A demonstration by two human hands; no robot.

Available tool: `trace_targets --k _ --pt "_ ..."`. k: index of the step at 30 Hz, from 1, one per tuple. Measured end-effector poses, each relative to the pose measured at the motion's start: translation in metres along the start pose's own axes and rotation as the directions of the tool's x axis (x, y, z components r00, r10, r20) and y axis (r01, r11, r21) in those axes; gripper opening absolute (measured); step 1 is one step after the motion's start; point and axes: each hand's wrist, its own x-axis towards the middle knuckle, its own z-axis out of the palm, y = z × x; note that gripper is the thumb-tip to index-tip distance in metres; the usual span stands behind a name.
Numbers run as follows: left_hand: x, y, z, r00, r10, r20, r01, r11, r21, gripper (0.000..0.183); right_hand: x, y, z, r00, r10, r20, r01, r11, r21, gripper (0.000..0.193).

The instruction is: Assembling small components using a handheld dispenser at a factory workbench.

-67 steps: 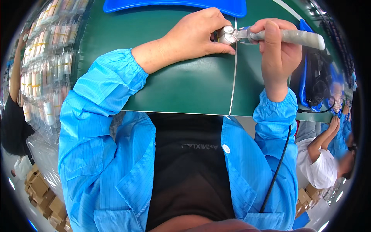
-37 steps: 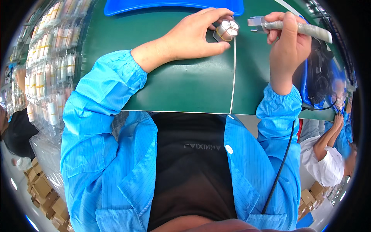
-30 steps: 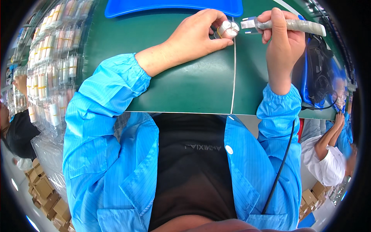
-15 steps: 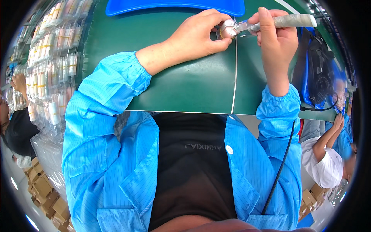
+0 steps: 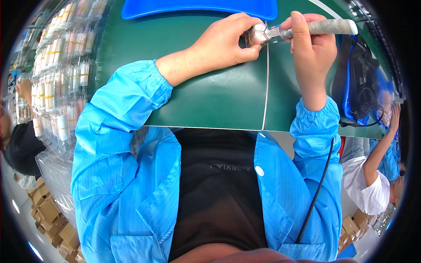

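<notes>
My left hand [image 5: 221, 41] is closed around a short bundle of cylinders [image 5: 258, 33] with pale, shiny round ends, held upright just above or on the green table. Thumb and fingers grip it from the left. In my right hand [image 5: 313, 55] is a hand tool with a wrapped grey-white handle [image 5: 335, 26], pinched between thumb and fingers and lying almost level. The tool's flat metal tip points left and meets or nearly meets the bundle's right side. Whether it touches is too small to tell.
A blue tray [image 5: 199, 6] lies at the far edge of the green table [image 5: 210, 101]. On the left stand stacked clear plastic trays [image 5: 57, 83] with several banded bundles. A black bag [image 5: 364, 83] rests in a blue bin at right. A black cable [image 5: 315, 193] hangs along my right sleeve. Other people work on both sides.
Both hands stay nearly in place, with the bundle and tool shifted only very slightly. At the right, the co-worker's arm has reached farther up.
</notes>
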Motion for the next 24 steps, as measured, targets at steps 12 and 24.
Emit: trace_targets --k 12,24 --pt "-0.001 0.003 -0.002 0.996 0.039 -0.081 -0.032 0.996 0.085 0.067 0.014 0.009 -0.020 1.000 0.006 -0.027 0.002 0.955 0.297 0.022" --pt "0.001 -0.001 0.000 0.999 0.044 -0.022 -0.043 0.997 0.060 0.038 0.008 0.004 -0.008 0.998 -0.030 0.055 0.021 0.989 0.148 0.017"
